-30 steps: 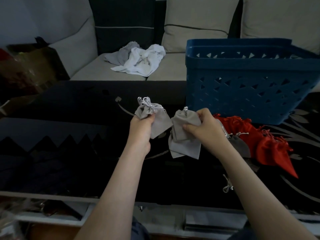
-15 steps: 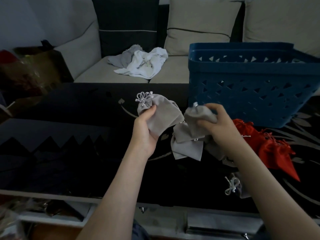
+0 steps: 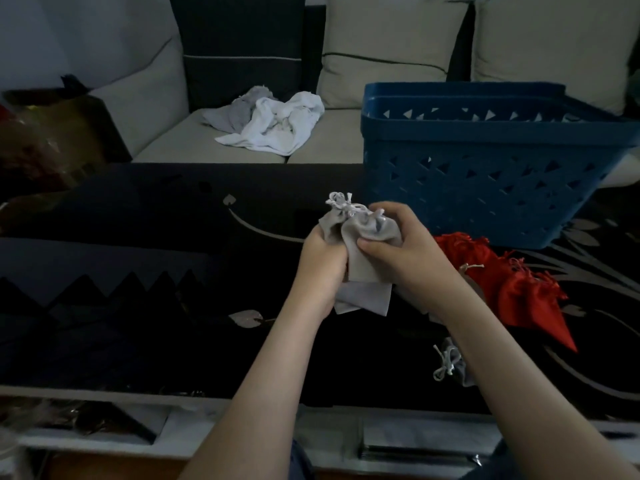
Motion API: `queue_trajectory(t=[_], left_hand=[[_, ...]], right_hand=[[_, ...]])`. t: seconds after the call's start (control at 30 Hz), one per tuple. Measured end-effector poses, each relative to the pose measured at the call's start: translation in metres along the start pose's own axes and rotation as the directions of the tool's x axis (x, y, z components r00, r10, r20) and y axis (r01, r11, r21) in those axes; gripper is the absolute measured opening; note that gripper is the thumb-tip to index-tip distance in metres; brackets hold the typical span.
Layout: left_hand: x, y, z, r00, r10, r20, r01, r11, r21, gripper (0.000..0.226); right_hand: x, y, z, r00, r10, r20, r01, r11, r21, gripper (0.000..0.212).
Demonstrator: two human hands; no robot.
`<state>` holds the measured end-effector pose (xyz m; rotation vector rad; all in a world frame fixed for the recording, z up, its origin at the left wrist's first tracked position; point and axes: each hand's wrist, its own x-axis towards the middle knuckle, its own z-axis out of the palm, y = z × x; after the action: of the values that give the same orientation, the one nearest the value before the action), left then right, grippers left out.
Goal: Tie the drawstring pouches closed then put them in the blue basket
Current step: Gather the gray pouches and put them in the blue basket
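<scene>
Both hands hold a bunch of grey drawstring pouches (image 3: 360,258) together above the dark table. My left hand (image 3: 320,265) grips them from the left; a tied white cord bow (image 3: 341,201) sticks up above it. My right hand (image 3: 403,251) grips the bunch from the right, thumb pressed on the grey cloth. The blue basket (image 3: 485,174) stands just behind and to the right of the hands. A heap of red pouches (image 3: 502,282) lies right of my right forearm. Another grey pouch (image 3: 450,363) with a tied cord lies near the table's front edge, partly hidden by my right arm.
The dark glass table (image 3: 156,271) has a leaf pattern. Behind it a sofa (image 3: 381,46) holds a crumpled white and grey cloth (image 3: 273,123). A dark bag (image 3: 52,133) stands at the far left. A lower shelf (image 3: 104,427) shows below the table's front edge.
The two hands have come together, so the pouches held apart before are now bunched in one bundle. The view has shifted slightly.
</scene>
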<state>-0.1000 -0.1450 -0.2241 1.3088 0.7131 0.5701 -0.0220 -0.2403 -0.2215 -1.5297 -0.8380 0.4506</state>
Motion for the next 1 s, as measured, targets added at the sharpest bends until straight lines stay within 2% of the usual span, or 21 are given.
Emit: queue_trajectory(t=[0.1, 0.13, 0.2, 0.27, 0.33, 0.37, 0.43, 0.47, 0.57, 0.63, 0.83, 1.0], left_hand=[[-0.002, -0.008, 0.001, 0.987, 0.154, 0.036, -0.158, 0.947, 0.278, 0.025], [-0.003, -0.01, 0.002, 0.981, 0.179, 0.07, -0.192, 0.94, 0.282, 0.024], [-0.006, -0.008, 0.004, 0.971, 0.178, 0.157, -0.205, 0.963, 0.177, 0.016], [-0.008, -0.004, 0.002, 0.96, 0.126, 0.25, -0.121, 0.992, -0.035, 0.019], [-0.012, 0.002, -0.003, 0.935, 0.065, 0.35, 0.051, 0.949, -0.313, 0.036], [-0.012, 0.004, -0.006, 0.927, 0.041, 0.372, 0.113, 0.916, -0.385, 0.049], [-0.011, 0.006, -0.008, 0.938, -0.002, 0.345, 0.15, 0.902, -0.405, 0.068], [-0.009, 0.005, -0.005, 0.949, -0.024, 0.315, 0.153, 0.907, -0.392, 0.069], [-0.002, 0.002, 0.0, 0.981, -0.038, 0.192, 0.084, 0.967, -0.242, 0.048], [0.0, -0.001, 0.0, 0.986, -0.019, 0.167, 0.05, 0.981, -0.188, 0.04], [-0.005, 0.007, 0.001, 0.964, 0.107, 0.242, -0.057, 0.977, -0.203, 0.03], [-0.012, 0.007, 0.004, 0.948, 0.129, 0.29, -0.085, 0.983, -0.16, 0.027]], right_hand=[[0.002, 0.006, -0.001, 0.999, -0.006, -0.034, 0.001, 0.987, -0.16, 0.055], [0.003, 0.007, -0.003, 0.999, -0.002, -0.039, -0.005, 0.984, -0.18, 0.054], [0.002, 0.004, -0.006, 1.0, 0.001, -0.022, -0.004, 0.99, -0.141, 0.051], [0.001, 0.0, -0.009, 0.999, -0.004, 0.037, 0.006, 0.999, -0.049, 0.048], [0.002, -0.001, -0.011, 0.998, -0.017, 0.06, 0.017, 1.0, -0.014, 0.05], [0.002, -0.001, -0.012, 0.998, -0.014, 0.054, 0.016, 0.999, -0.033, 0.053], [0.002, -0.001, -0.011, 0.999, 0.011, 0.046, -0.008, 0.998, -0.067, 0.053], [0.003, 0.001, -0.011, 0.997, 0.042, 0.06, -0.04, 0.998, -0.04, 0.052], [0.007, 0.008, -0.009, 0.983, 0.134, 0.123, -0.149, 0.981, 0.12, 0.051], [0.009, 0.009, -0.01, 0.985, 0.143, 0.096, -0.157, 0.976, 0.151, 0.048], [0.008, 0.003, -0.011, 0.999, 0.024, -0.043, -0.016, 0.982, 0.19, 0.038], [0.009, 0.005, -0.011, 0.995, 0.017, -0.095, 0.006, 0.972, 0.233, 0.035]])
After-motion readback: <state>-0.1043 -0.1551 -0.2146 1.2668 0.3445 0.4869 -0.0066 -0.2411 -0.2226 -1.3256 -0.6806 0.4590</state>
